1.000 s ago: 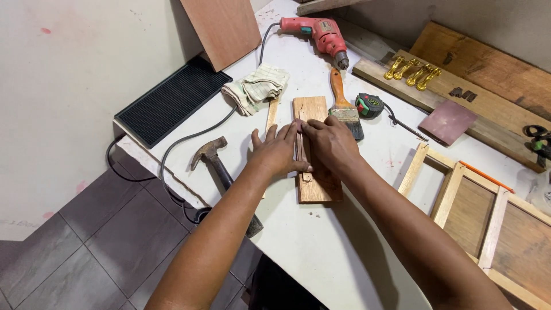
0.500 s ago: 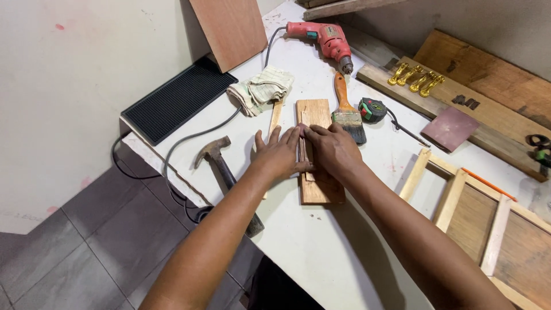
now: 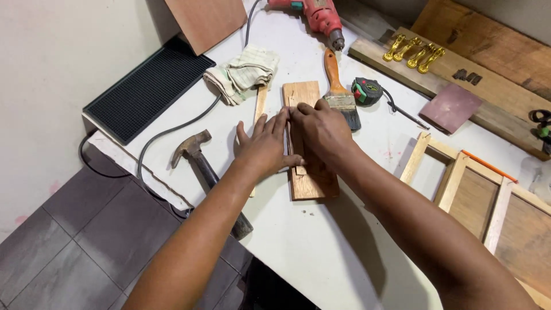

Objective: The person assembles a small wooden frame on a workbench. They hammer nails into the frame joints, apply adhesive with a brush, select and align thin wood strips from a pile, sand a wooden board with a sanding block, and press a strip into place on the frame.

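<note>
A small wooden board (image 3: 304, 178) lies flat on the white table (image 3: 321, 258). A thin wooden strip (image 3: 296, 150) stands on the board, pressed between both hands. My left hand (image 3: 264, 143) lies flat with fingers spread, its fingertips and thumb against the strip's left side. On the board's right half, my right hand (image 3: 322, 131) rests with fingers curled, and its fingertips pinch the strip's far end. Another thin wooden slat (image 3: 260, 104) runs under my left hand.
A hammer (image 3: 206, 169) lies left of my arm, beside a black cable (image 3: 172, 129) and ribbed black mat (image 3: 146, 86). Behind the board are work gloves (image 3: 244, 72), a paintbrush (image 3: 338, 92), tape measure (image 3: 367, 90) and red drill (image 3: 318, 14). A wooden frame (image 3: 476, 195) sits right.
Both hands stay on the board and strip; my right fingers have slid a little toward the strip's far end. The camera has moved closer.
</note>
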